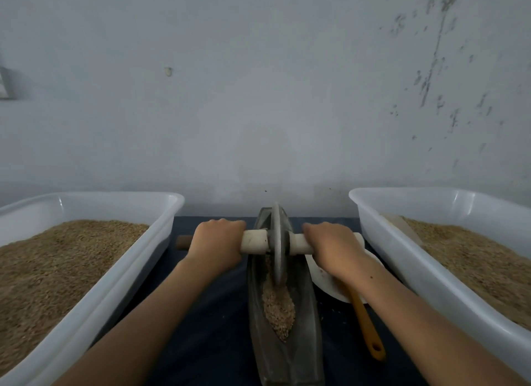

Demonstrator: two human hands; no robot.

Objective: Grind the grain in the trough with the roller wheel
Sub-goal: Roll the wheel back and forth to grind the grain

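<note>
My left hand [217, 243] and right hand [333, 249] work in a narrow lane of dark cloth [207, 314] between two white tubs. The left tub [138, 259] stands near my left wrist, the right tub [385, 250] just beside my right wrist. Ahead, the wall [258, 98] closes the way behind the trough [255, 322]. Under my right forearm lie a white plate [324, 282] and an orange spoon handle [366, 325]. The cloth between the trough and the left tub is free

Left hand [217, 243] and right hand [333, 246] grip the axle [254, 242] either side of an upright roller wheel [278, 242]; wheel stands in a grain-filled trough [258, 337]; two grain tubs [120, 273] flank it.
</note>
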